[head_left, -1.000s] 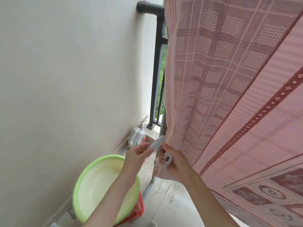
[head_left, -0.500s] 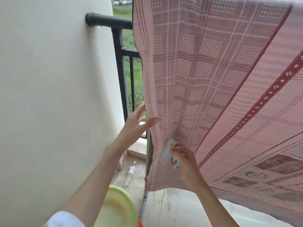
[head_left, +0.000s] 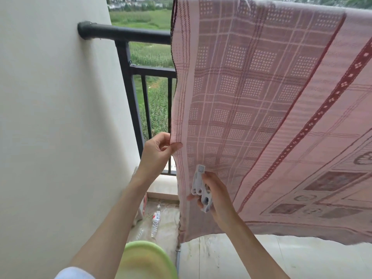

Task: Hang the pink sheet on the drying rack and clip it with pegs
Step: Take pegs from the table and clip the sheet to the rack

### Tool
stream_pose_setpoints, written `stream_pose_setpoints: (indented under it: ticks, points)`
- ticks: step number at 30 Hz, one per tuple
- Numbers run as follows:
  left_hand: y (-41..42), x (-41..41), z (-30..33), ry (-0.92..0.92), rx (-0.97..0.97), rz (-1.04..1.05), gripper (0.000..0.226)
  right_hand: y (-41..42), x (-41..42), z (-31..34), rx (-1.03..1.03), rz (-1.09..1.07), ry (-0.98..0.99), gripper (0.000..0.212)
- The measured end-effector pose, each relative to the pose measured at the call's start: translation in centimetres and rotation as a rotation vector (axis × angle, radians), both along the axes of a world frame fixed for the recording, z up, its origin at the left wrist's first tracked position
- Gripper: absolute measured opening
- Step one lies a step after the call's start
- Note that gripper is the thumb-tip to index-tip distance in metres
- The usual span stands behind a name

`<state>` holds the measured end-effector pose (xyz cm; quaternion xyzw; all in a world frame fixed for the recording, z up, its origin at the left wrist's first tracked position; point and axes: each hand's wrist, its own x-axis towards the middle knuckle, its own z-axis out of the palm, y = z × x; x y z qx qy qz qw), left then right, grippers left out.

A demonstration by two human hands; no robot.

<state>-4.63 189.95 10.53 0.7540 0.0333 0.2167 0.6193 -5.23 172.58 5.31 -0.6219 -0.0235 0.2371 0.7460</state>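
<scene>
The pink patterned sheet (head_left: 251, 101) hangs draped over a high bar at the top of the view, filling the right side. My left hand (head_left: 159, 152) pinches the sheet's left edge between thumb and fingers, about halfway down. Just below and to the right, my right hand (head_left: 211, 194) holds white plastic pegs (head_left: 200, 188) in front of the cloth; one peg sticks up above my fingers. The drying rack itself is hidden behind the sheet.
A black balcony railing (head_left: 128, 77) runs from the white wall (head_left: 56, 117) on the left to behind the sheet. A green basin (head_left: 147, 260) sits below my arms. Plastic bottles (head_left: 156, 220) lie on the wet floor by the railing.
My left hand has closed from open fingers at the sheet's edge to a pinch on it. The right hand with the pegs stayed low in front of the cloth. The view tilted upward.
</scene>
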Motion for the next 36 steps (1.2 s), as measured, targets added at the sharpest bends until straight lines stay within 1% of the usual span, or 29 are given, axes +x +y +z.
stream_pose_setpoints:
  ticks: [1, 4, 7, 9, 11, 14, 15, 17, 18, 19, 21, 22, 24, 28, 31, 36]
  points:
    - [-0.1, 0.0, 0.0, 0.000, 0.012, -0.021, 0.013, 0.4, -0.1, -0.2, 0.036, -0.014, 0.064, 0.025]
    - [-0.3, 0.4, 0.1, 0.009, 0.074, -0.100, 0.017, 1.1, -0.6, -0.6, 0.181, -0.013, 0.215, 0.026]
    - [-0.3, 1.0, -0.1, 0.029, 0.171, -0.116, 0.022, 1.5, -0.5, -1.0, 0.164, 0.021, 0.227, 0.029]
    - [-0.3, 1.2, -0.4, 0.045, 0.128, -0.078, 0.020, 1.8, -0.5, -1.3, 0.151, 0.052, 0.217, 0.033]
    - [-0.3, 1.3, -0.6, 0.053, 0.040, -0.071, 0.018, 2.1, -0.5, -1.5, 0.124, 0.059, 0.216, 0.040]
    - [0.0, 1.7, -0.6, 0.103, -0.026, -0.133, 0.014, 2.3, -0.6, -2.2, 0.115, 0.039, 0.231, 0.035]
    - [0.1, 1.7, -0.6, 0.130, -0.035, -0.142, 0.020, 2.5, -0.7, -2.5, 0.115, 0.037, 0.236, 0.032]
    - [0.3, 1.8, -0.6, 0.158, -0.036, -0.136, 0.052, 2.9, -0.9, -3.0, 0.118, 0.019, 0.256, 0.025]
    - [0.5, 1.9, -0.7, 0.161, -0.018, -0.137, 0.059, 3.2, -1.0, -3.1, 0.125, 0.007, 0.263, 0.022]
    - [0.6, 1.9, -0.7, 0.157, 0.014, -0.147, 0.055, 3.4, -1.1, -3.2, 0.137, -0.009, 0.261, 0.019]
    - [0.9, 2.0, -0.8, 0.165, 0.085, -0.166, 0.031, 3.7, -1.3, -3.4, 0.172, -0.048, 0.234, 0.009]
    - [1.1, 2.0, -0.9, 0.168, 0.111, -0.175, 0.025, 3.9, -1.5, -3.6, 0.187, -0.059, 0.220, 0.007]
    - [1.4, 2.1, -1.2, 0.166, 0.144, -0.197, 0.026, 4.3, -1.8, -3.9, 0.203, -0.068, 0.214, 0.010]
    - [1.8, 2.4, -1.0, 0.159, 0.186, -0.197, 0.024, 6.0, -2.2, -4.3, 0.224, -0.077, 0.243, 0.009]
    - [2.0, 2.5, -1.1, 0.185, 0.229, -0.184, 0.018, 7.2, -2.3, -4.3, 0.207, -0.105, 0.210, 0.005]
    - [2.3, 2.2, -1.0, 0.216, 0.227, -0.134, 0.018, 8.6, -2.5, -3.7, 0.256, -0.144, 0.130, 0.008]
